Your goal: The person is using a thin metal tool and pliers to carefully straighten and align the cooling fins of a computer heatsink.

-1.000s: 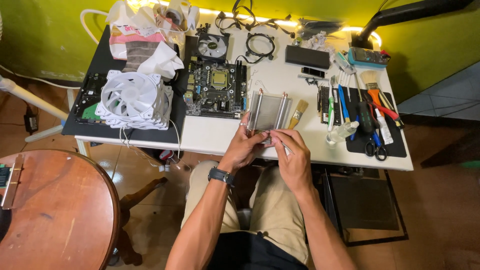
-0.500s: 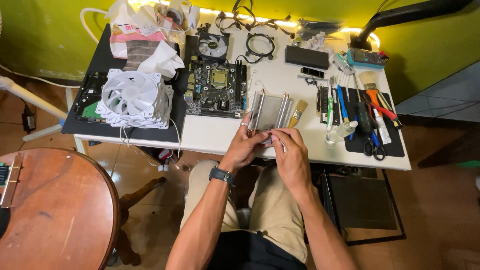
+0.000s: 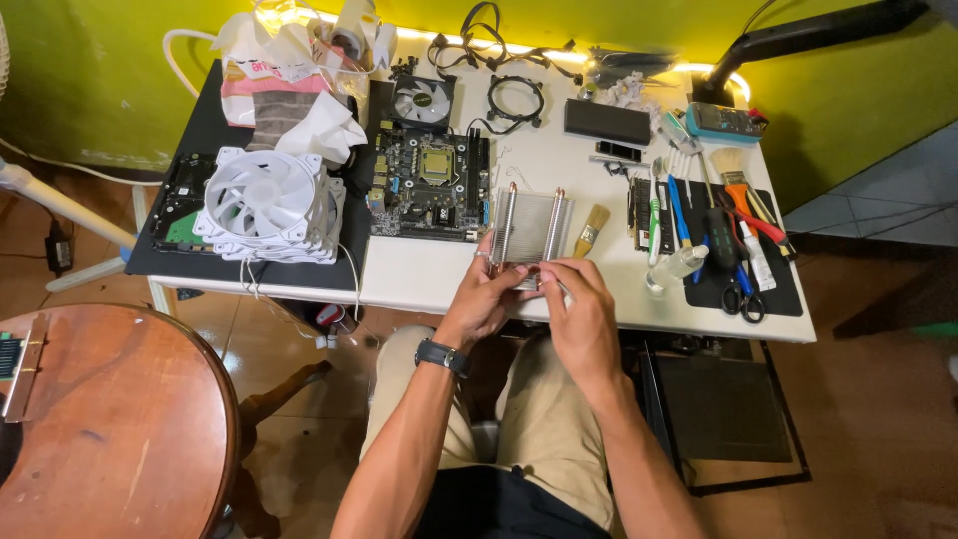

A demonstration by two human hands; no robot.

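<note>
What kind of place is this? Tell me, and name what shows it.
Probably a home computer-repair bench. A bare motherboard lies on the white table, white case fans are stacked beside it, and hand tools lie on a black mat. Both hands hold a finned metal heatsink.

Bags: white plastic bags with pink print (image 3: 261, 62), crumpled at the bench's far left corner.
Screen: teal meter's small grey display (image 3: 725, 121), far right.

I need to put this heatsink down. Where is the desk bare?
Bare strip along the front edge of the desk, between the white fans and the heatsink, below the motherboard. The tool mat and the back are crowded.
</note>
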